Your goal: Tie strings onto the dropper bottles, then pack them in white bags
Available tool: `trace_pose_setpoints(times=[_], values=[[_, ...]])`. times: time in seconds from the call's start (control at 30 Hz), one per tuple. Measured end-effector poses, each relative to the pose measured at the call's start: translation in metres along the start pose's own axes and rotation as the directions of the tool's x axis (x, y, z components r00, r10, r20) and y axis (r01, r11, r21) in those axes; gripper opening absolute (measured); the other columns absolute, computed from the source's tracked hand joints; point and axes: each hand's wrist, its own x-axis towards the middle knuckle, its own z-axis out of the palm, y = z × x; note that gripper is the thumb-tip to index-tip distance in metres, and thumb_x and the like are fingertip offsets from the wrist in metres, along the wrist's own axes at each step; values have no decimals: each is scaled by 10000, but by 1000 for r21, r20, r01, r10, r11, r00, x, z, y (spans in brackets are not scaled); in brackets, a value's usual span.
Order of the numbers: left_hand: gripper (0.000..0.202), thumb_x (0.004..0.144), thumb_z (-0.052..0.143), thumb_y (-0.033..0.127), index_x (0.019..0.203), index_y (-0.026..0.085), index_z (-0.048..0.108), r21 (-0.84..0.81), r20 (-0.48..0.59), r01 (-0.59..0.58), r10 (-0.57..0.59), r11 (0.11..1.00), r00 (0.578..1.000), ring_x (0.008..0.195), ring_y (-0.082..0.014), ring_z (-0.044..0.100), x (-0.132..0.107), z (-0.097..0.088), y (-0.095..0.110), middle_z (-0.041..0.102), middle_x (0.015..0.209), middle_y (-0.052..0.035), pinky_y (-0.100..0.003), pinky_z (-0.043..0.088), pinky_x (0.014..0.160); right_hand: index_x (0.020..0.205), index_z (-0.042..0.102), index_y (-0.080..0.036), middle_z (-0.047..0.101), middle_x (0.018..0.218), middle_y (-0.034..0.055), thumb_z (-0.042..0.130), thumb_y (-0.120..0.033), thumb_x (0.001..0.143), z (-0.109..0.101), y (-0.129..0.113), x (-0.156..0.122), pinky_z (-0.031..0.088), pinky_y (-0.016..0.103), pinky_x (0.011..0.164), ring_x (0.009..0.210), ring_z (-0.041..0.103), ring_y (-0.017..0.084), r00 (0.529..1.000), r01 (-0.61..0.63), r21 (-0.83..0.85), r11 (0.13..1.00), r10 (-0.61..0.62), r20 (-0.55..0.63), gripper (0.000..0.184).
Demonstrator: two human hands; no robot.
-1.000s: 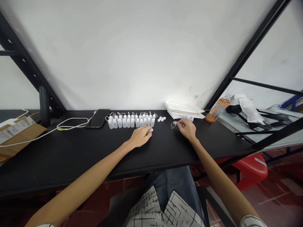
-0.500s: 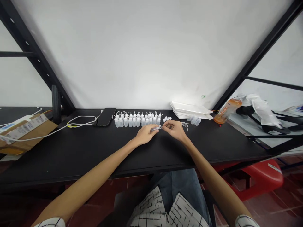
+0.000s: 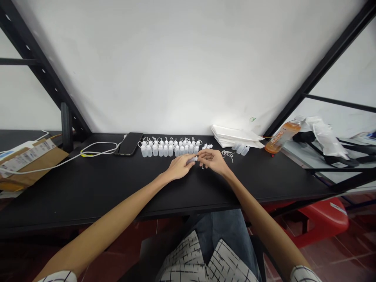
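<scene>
My left hand (image 3: 179,166) grips a small translucent plastic dropper bottle (image 3: 192,159) lying on its side above the black desk (image 3: 88,188). My right hand (image 3: 214,161) pinches the bottle's narrow tip, and a thin white cord (image 3: 202,166) hangs below my fingers. Just beyond my hands stand tight rows of similar capped bottles (image 3: 169,150). Several small white caps (image 3: 207,146) lie at the end of the rows, close to my right fingers. To the right are loose white cords (image 3: 227,156) and several uncapped bottles (image 3: 241,149).
A stack of white paper sheets (image 3: 235,137) lies at the desk's back. A black phone (image 3: 128,143) and a white cable (image 3: 100,148) are left of the rows. An orange drink bottle (image 3: 283,137) stands at the right, and a cardboard box (image 3: 29,158) at the left.
Over the last second my hands came together on the bottle, uncovering the loose bottles at the right. Between the last two frames, my right hand shifted slightly and the cord now hangs lower.
</scene>
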Motion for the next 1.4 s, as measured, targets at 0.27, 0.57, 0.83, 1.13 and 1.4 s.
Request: trace_pose_setpoints(times=[0.27, 0.57, 0.83, 1.13, 1.4], values=[[455, 943, 462, 331, 1376, 208, 532, -137, 37, 20, -15, 990, 999, 1197, -281, 566, 0, -1, -3, 621, 1319, -73, -418, 423, 1008, 888, 702, -112, 669, 686, 61, 742, -430, 735, 5, 0, -3, 485, 243, 440, 584, 650, 168, 999, -7, 83, 996, 3, 44, 355], [446, 955, 429, 376, 1330, 184, 576, -207, 64, -5, 19, 978, 998, 1064, -267, 625, -2, -3, -1, 691, 1181, -69, -387, 441, 949, 926, 705, -105, 680, 710, 67, 742, -434, 741, 9, 0, -8, 497, 245, 441, 592, 661, 174, 997, -10, 98, 995, 3, 77, 379], [432, 953, 436, 364, 1316, 184, 586, -177, 60, -8, 19, 984, 998, 968, -248, 647, -3, -4, 1, 724, 1055, -54, -361, 463, 881, 958, 721, -106, 677, 656, 56, 716, -462, 762, 10, 1, -10, 501, 253, 445, 552, 644, 163, 996, -15, 63, 998, 9, 86, 406], [474, 927, 444, 311, 1379, 190, 524, -153, 68, -14, 24, 988, 997, 975, -245, 647, -4, -4, 1, 708, 1113, -61, -348, 463, 871, 983, 722, -102, 671, 638, 50, 682, -458, 792, 12, 2, -11, 488, 242, 453, 550, 640, 156, 994, -9, 25, 1000, 6, 105, 406], [540, 877, 472, 261, 1407, 159, 487, -118, 64, -6, 13, 993, 998, 1010, -260, 641, -4, -3, 1, 681, 1192, -99, -389, 458, 914, 974, 732, -113, 675, 642, 52, 682, -463, 787, 12, 1, -11, 486, 241, 464, 571, 654, 165, 992, -20, 23, 1000, 17, 122, 400]])
